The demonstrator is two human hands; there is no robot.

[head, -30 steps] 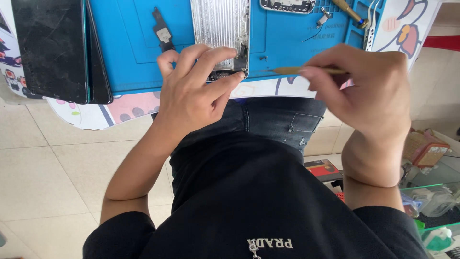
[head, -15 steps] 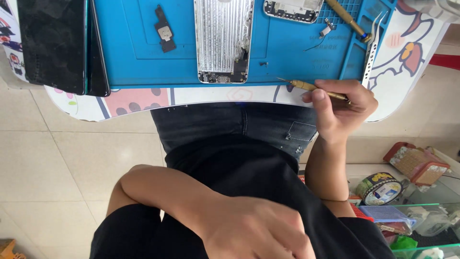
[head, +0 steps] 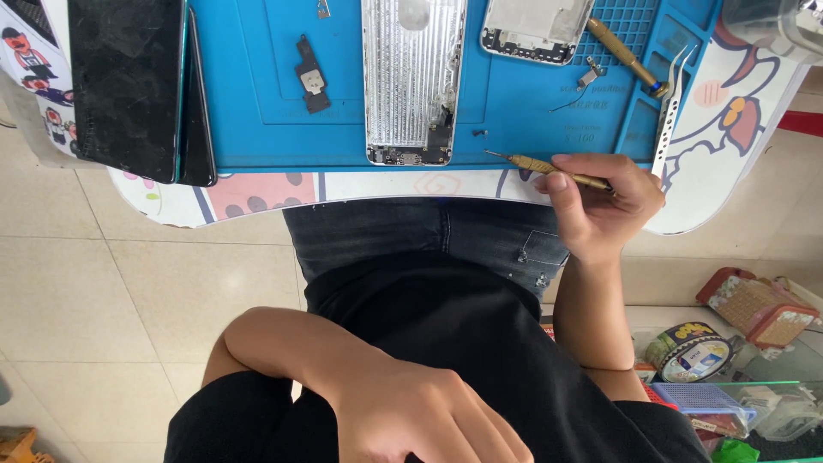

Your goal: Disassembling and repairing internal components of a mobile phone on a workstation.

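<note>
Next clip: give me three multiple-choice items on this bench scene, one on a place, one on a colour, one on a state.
1. Where is the left hand?
A. on the phone housing
B. low, against the black shirt
C. on the tweezers

2. What colour is the work mat?
A. blue
B. red
C. grey

3. What is the right hand doing?
A. lying open, holding nothing
B. gripping the screwdriver
C. holding the tweezers

Answers: 1 B, it is far from the table; 2 A, plainly blue; 3 B, fingers closed on its brass shaft.

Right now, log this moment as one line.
right hand: holds screwdriver, tip on blue mat | left hand: at lap, empty | phone shell: open on mat, untouched
</note>
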